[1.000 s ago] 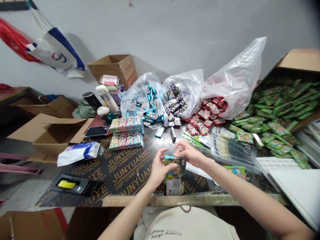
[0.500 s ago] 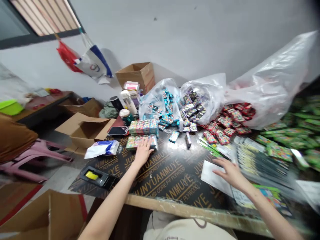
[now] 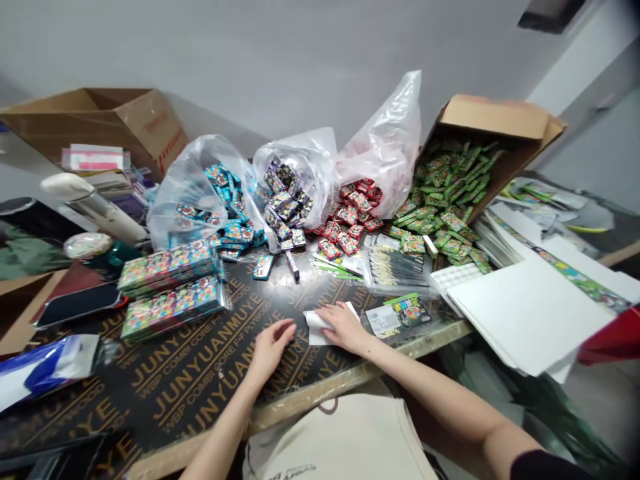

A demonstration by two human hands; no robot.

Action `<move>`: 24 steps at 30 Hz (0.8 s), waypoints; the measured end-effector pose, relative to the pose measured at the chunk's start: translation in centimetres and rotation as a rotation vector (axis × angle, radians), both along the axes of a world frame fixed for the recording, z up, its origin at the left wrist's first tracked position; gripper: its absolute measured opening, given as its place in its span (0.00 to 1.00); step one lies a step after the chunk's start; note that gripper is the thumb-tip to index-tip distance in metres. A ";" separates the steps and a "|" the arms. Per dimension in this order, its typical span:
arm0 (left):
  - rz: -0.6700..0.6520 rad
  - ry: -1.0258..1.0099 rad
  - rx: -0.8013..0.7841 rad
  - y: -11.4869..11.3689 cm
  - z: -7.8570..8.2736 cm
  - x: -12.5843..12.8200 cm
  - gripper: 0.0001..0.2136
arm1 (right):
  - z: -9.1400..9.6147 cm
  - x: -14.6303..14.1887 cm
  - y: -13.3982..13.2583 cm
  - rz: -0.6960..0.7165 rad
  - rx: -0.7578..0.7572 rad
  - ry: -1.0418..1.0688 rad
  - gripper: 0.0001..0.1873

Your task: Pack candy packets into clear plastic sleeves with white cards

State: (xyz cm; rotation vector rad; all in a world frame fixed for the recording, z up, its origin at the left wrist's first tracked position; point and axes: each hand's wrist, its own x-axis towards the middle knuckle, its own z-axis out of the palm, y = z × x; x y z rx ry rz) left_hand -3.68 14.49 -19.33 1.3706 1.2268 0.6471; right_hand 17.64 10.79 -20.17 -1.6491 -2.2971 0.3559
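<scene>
My right hand lies on a white folded sheet on the dark printed board, fingers flat over it. My left hand rests just left of the sheet, fingers loosely curled toward its edge, nothing visibly in it. A flat printed card pack lies right of my right hand. Two stacks of filled colourful packs sit to the left.
Clear bags spill blue, purple and red small packs at the back. A tipped carton spills green packs. White sheets overhang the right edge. Bottles, a phone and a carton stand at left.
My left hand has come back from the stacked packs to the white sheet. My right hand stays on the sheet. The view has swung right; the pack held a second ago is gone from my hands.
</scene>
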 end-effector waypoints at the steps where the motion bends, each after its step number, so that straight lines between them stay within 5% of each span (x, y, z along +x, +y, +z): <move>1: 0.008 -0.065 -0.117 -0.6 0.0 0.9 0.22 | 0.0 0.0 0.0 -0.015 0.017 0.046 0.17; 7: -0.015 -0.393 -0.531 -1.4 1.7 3.3 0.30 | 1.9 -1.0 -0.8 0.028 0.285 0.134 0.17; 10: 0.051 -0.361 -0.507 -1.2 2.4 2.9 0.30 | 3.3 -0.6 -0.9 0.055 0.383 0.110 0.19; 13: 0.134 -0.252 -0.458 -1.5 3.1 2.2 0.30 | 4.3 0.9 0.0 -0.138 0.438 0.109 0.20; 15: 0.093 -0.343 -0.549 -2.0 3.9 2.0 0.33 | 4.6 1.4 0.5 -0.215 0.447 0.090 0.20; 17: 0.016 -0.541 -0.637 -2.2 4.6 2.4 0.33 | 4.7 0.8 0.3 -0.145 0.427 0.056 0.19; 22: 0.252 -0.691 -0.333 -0.9 5.3 3.2 0.24 | 4.8 -2.3 -2.7 0.218 0.340 0.072 0.19; 24: 0.341 -0.634 -0.191 -0.1 5.1 2.7 0.25 | 5.2 -2.2 -3.3 0.204 0.309 0.167 0.23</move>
